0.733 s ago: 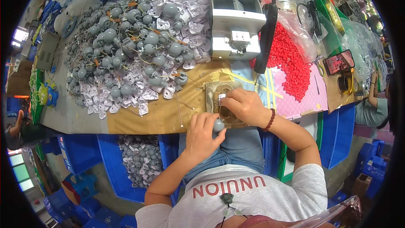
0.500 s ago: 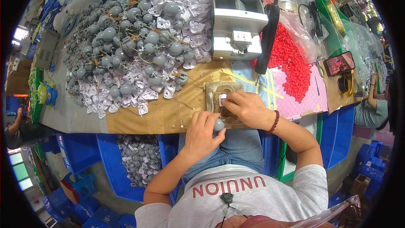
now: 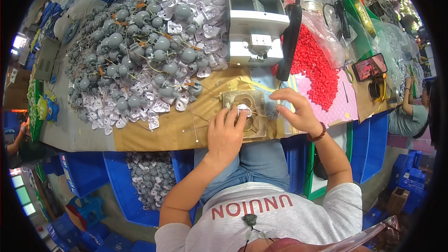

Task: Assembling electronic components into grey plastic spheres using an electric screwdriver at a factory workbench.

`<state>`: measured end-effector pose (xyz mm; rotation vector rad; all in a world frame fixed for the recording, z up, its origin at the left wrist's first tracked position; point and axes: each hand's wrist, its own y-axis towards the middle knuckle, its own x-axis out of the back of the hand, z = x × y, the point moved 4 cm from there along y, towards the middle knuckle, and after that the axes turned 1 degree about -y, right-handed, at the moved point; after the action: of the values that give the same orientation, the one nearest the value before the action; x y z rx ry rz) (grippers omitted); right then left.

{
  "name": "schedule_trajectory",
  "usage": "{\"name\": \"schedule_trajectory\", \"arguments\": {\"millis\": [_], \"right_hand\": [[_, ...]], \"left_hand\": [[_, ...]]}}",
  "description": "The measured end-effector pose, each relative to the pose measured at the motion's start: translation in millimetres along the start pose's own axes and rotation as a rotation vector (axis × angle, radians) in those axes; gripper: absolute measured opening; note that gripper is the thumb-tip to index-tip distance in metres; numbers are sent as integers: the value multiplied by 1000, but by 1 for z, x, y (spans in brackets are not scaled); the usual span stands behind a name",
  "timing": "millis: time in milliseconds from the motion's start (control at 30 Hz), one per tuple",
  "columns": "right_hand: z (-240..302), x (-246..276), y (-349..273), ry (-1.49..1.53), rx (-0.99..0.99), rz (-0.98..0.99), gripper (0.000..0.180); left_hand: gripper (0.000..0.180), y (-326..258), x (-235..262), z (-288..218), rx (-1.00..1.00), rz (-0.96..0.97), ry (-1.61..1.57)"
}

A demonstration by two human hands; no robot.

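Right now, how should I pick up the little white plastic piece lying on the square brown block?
Pinch the small white plastic piece by its two outer edges, probably best from above. It lies flat on the square brown block, so only its top and rim are free. The left hand already has fingertips on its near side, while the right hand sits beside it.

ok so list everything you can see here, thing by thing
grey round parts with wires: a large heap, grey, left half of the table
white flat moulded pieces: many, white, mixed into and around the heap
benchtop machine: one, white-grey, top centre
black handle: one, black, leaning by the machine
red beads: a pile, red, on a pink sheet to the right
metal jig plate: one, dull brown, table edge at centre
small white piece: one, white, on the jig
phone: one, screen lit, right side
blue bin of grey parts: one, blue, under the table
left hand: fingers on the jig, touching the small white piece
right hand: at the jig's right edge
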<state>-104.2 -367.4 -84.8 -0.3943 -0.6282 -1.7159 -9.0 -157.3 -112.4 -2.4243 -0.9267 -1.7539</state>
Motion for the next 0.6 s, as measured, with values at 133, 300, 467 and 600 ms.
{"name": "schedule_trajectory", "arguments": {"millis": [133,300,467,600], "right_hand": [[-10,-5,-13,-98,-61,93,39],[-35,-29,-26,-205,-118,-47,34],[-34,-30,-5,200,-111,-353,33],[-25,-40,17,1038,-292,-238,38]], "left_hand": [[53,-1,-2,3,-29,-17,6],[43,2,2,2,-66,-44,-7],[41,4,4,5,-60,-40,-60],[51,2,3,6,-37,-5,-84]]}}
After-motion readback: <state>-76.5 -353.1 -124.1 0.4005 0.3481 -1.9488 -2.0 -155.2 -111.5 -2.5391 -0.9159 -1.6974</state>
